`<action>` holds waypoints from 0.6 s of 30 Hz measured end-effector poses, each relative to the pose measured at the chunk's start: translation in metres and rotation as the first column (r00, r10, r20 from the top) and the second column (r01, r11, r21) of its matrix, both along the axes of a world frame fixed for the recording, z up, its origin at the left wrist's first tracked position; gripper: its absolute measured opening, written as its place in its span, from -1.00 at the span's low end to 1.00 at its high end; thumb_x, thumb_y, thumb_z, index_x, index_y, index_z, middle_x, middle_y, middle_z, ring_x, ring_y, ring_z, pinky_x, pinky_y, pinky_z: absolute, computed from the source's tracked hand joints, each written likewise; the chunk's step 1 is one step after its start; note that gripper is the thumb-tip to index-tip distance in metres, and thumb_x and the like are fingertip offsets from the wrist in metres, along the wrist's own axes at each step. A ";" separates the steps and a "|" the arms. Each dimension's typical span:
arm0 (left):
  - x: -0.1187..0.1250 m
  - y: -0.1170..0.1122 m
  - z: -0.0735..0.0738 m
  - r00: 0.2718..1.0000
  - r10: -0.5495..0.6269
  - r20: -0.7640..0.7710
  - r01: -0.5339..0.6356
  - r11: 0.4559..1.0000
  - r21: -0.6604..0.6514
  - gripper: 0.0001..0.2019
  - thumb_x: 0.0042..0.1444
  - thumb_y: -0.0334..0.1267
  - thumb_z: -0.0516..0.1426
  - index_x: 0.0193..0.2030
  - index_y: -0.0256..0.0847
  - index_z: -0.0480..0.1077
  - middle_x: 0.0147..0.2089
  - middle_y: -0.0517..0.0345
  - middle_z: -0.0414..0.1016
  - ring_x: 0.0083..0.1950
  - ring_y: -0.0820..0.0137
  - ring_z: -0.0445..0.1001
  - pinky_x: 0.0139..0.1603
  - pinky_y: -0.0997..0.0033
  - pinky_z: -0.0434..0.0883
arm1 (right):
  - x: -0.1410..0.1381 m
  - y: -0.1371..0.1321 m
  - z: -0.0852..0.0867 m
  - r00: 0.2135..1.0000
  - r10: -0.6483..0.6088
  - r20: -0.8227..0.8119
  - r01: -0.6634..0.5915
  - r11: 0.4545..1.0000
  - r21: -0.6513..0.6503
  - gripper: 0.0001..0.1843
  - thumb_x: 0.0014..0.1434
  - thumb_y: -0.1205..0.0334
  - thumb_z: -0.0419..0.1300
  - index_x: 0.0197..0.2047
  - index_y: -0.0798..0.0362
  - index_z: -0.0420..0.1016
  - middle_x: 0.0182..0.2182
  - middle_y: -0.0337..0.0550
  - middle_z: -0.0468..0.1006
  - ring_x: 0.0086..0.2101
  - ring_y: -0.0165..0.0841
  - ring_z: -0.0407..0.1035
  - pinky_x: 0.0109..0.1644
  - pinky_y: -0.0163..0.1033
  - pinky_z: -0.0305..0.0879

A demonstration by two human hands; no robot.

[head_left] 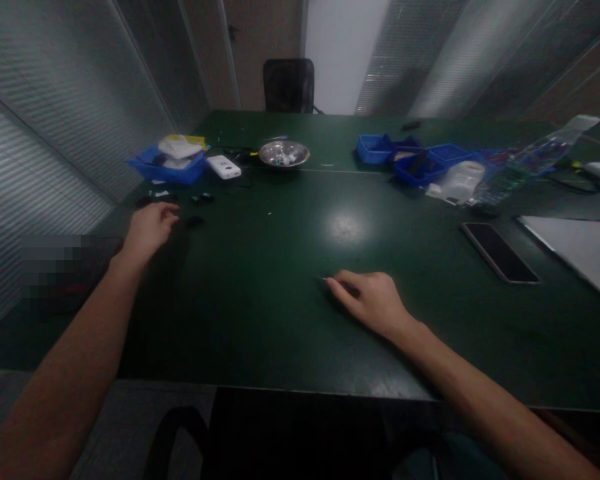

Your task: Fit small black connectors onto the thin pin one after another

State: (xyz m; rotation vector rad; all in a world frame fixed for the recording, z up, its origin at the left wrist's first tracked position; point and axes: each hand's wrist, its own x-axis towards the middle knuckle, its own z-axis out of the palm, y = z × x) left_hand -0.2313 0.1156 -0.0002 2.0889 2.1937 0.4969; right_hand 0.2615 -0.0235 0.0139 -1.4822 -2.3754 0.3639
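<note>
On the left side of the table, my left hand (150,230) reaches over several small dark pieces, its fingers loosely bent and a little apart. Nothing shows between them. A dark rounded piece (195,221) lies just right of that hand, and small black-green pieces (203,198) lie beyond it. Near the table's middle, my right hand (373,300) rests low with thumb and forefinger pinched together. From that pinch pokes the tip of a small thin metallic piece (323,281); the rest is hidden by the fingers, so its kind cannot be told.
Across the green table (260,287) stand a metal bowl (284,165) with small bits, a white power bank (224,167), a filled blue tray (173,173) and several blue bins (375,149). At right lie a plastic bottle (535,160), a phone (500,252) and a white sheet (580,247).
</note>
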 end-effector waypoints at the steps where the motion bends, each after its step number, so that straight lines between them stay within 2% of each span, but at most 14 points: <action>1: 0.001 -0.001 0.001 1.000 0.006 -0.006 -0.006 1.000 0.030 -0.64 0.28 -0.23 0.13 0.15 -0.33 0.47 -0.09 0.07 0.47 -0.14 0.34 0.38 -0.05 0.39 0.29 | 0.000 0.000 0.000 1.000 -0.002 0.002 0.002 1.000 0.003 -0.52 0.45 -0.08 -0.04 -0.16 0.00 0.62 -0.49 -0.22 0.60 -0.53 -0.42 0.42 -0.38 -0.29 0.19; 5: 0.009 -0.006 0.006 1.000 -0.005 -0.005 0.005 0.986 0.164 -0.70 0.32 -0.22 0.08 0.04 -0.33 0.52 0.03 0.05 0.45 -0.02 0.33 0.36 0.08 0.37 0.28 | 0.000 0.000 0.000 1.000 -0.003 0.000 0.003 1.000 0.012 -0.53 0.44 -0.08 -0.03 -0.16 0.00 0.63 -0.50 -0.23 0.60 -0.54 -0.42 0.41 -0.38 -0.29 0.19; 9: 0.019 -0.011 0.010 0.995 -0.033 0.097 0.016 0.985 0.173 -0.67 0.35 -0.18 0.08 0.12 -0.30 0.47 -0.01 0.13 0.52 -0.05 0.39 0.43 0.07 0.41 0.30 | -0.001 0.000 0.001 1.000 -0.003 -0.001 0.003 1.000 0.001 -0.52 0.45 -0.07 -0.04 -0.15 0.00 0.63 -0.49 -0.22 0.60 -0.53 -0.42 0.41 -0.37 -0.29 0.20; 12: 0.023 -0.012 0.010 0.990 -0.066 0.122 0.040 0.979 0.200 -0.66 0.33 -0.14 0.12 0.11 -0.27 0.51 -0.01 0.19 0.55 -0.04 0.40 0.46 0.09 0.43 0.31 | -0.001 0.000 0.001 1.000 -0.006 -0.005 0.006 1.000 -0.012 -0.52 0.45 -0.08 -0.03 -0.15 0.00 0.62 -0.48 -0.21 0.60 -0.52 -0.40 0.42 -0.38 -0.30 0.20; 18: 0.020 -0.006 0.006 0.986 -0.006 0.165 -0.033 0.972 0.232 -0.66 0.27 -0.17 0.20 0.12 -0.25 0.55 0.00 0.16 0.59 -0.05 0.36 0.50 0.13 0.32 0.37 | 0.000 -0.001 0.002 1.000 0.003 -0.006 -0.003 1.000 -0.017 -0.52 0.45 -0.08 -0.04 -0.15 0.00 0.62 -0.48 -0.22 0.59 -0.52 -0.41 0.41 -0.37 -0.30 0.19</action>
